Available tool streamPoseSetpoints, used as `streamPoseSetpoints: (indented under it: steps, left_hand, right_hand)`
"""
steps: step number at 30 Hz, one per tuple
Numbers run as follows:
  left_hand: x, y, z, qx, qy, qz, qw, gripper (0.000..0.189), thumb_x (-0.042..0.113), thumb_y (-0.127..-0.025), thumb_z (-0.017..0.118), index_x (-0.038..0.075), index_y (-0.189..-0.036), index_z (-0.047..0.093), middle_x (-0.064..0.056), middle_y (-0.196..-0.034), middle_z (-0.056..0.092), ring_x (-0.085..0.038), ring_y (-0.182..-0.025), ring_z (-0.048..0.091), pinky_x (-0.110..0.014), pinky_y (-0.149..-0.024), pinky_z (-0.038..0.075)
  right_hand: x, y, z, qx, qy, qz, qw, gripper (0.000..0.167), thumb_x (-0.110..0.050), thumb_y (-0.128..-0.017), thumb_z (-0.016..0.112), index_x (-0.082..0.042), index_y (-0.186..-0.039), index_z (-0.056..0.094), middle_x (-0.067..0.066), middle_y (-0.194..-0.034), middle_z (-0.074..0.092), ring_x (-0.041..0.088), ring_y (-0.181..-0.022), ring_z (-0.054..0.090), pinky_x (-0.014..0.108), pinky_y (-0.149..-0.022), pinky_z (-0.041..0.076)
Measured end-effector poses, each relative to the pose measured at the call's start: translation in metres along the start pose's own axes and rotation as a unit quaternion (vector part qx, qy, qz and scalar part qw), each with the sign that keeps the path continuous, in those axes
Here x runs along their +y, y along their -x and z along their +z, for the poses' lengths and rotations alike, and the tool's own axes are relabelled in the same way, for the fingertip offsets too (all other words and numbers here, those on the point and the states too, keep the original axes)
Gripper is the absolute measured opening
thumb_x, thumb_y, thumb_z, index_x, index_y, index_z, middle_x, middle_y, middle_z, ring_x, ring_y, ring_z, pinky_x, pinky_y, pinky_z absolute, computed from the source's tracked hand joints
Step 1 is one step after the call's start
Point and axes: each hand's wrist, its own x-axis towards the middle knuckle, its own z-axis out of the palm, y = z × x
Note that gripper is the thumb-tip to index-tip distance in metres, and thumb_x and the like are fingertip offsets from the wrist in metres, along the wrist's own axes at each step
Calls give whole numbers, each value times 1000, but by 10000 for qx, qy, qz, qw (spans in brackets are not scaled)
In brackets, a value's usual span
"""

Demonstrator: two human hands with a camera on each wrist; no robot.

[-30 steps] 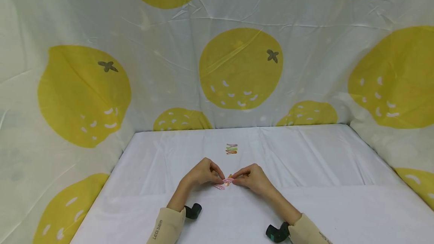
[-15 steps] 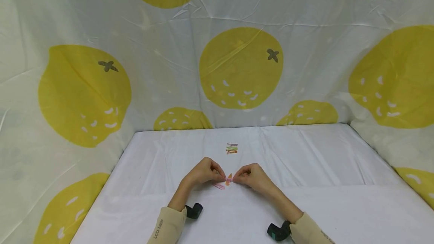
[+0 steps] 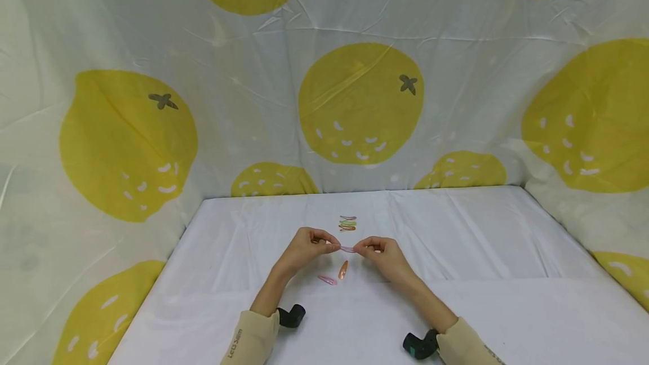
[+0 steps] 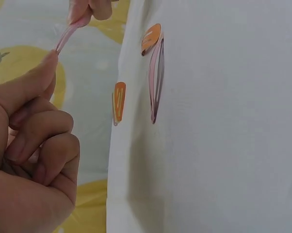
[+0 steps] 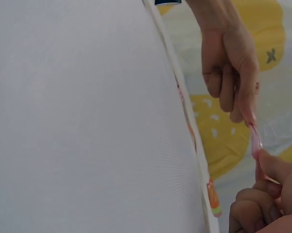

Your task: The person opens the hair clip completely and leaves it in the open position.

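Observation:
A pink snap hair clip (image 3: 347,249) is held in the air between both hands. My left hand (image 3: 303,250) pinches one end between thumb and forefinger. The opposite end sits in a pinch of my right hand (image 3: 383,256). The left wrist view shows the same pink clip (image 4: 67,38) slightly bowed, and the right wrist view shows the clip (image 5: 255,141) stretched from fingertip to fingertip. Below the hands, a second pink clip (image 3: 327,280) and an orange clip (image 3: 343,270) lie apart on the white cloth.
Beyond the hands, several clips in purple, green and orange (image 3: 347,223) lie stacked in a short column. White cloth covers the table (image 3: 487,241). A lemon-print curtain (image 3: 360,103) rises behind it. Black wrist cameras (image 3: 292,316) jut inward from the sleeves.
Both hands have raised the pink clip up and away from the table, off the orange clip. The orange clip now shows fully, beside the other pink clip, which has stayed put.

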Motion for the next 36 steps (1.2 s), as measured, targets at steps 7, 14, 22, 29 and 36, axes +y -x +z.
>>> streamPoseSetpoints:
  steps: [7, 14, 22, 29, 36]
  left_hand:
    - [0, -1, 2, 149, 126, 102, 9998, 19, 14, -82, 88, 3, -96, 81, 6, -57, 41, -7, -57, 34, -20, -55, 31]
    - [-1, 0, 5, 209, -98, 7, 9997, 17, 17, -87, 84, 1, -95, 80, 6, -61, 51, -8, -63, 41, -20, -58, 35]
    - [0, -1, 8, 127, -31, -188, 9997, 16, 12, -90, 79, -3, -96, 78, 6, -68, 62, -9, -71, 49, -23, -66, 41]
    - [1, 0, 7, 25, 202, -507, 9985, 16, 12, -92, 76, -3, -98, 77, 7, -59, 51, -9, -59, 37, -23, -55, 31]
    - [-1, 0, 6, 21, 119, -284, 9995, 20, 14, -90, 79, -4, -98, 78, -3, -69, 64, -11, -68, 43, -25, -62, 36]
  right_hand:
    - [-3, -1, 0, -135, -528, 272, 9981, 21, -13, -99, 69, 4, -110, 75, -7, -63, 47, 3, -57, 35, 20, -54, 29]
    - [-3, 0, -1, -293, -879, 514, 9944, 25, -15, -100, 68, 7, -112, 72, -10, -60, 44, 4, -49, 29, 20, -47, 25]
    - [-1, 1, 1, 142, -416, -189, 9989, 19, -18, -91, 81, -6, -105, 78, -5, -69, 49, 2, -56, 35, 19, -53, 30]
    - [2, 2, -1, 201, -48, -1103, 9937, 20, -18, -83, 87, -11, -102, 82, -1, -66, 39, 1, -57, 32, 18, -52, 28]
    - [5, 1, -1, 309, 37, -1518, 9879, 16, -17, -84, 86, -11, -99, 84, 1, -66, 41, 3, -65, 39, 18, -58, 34]
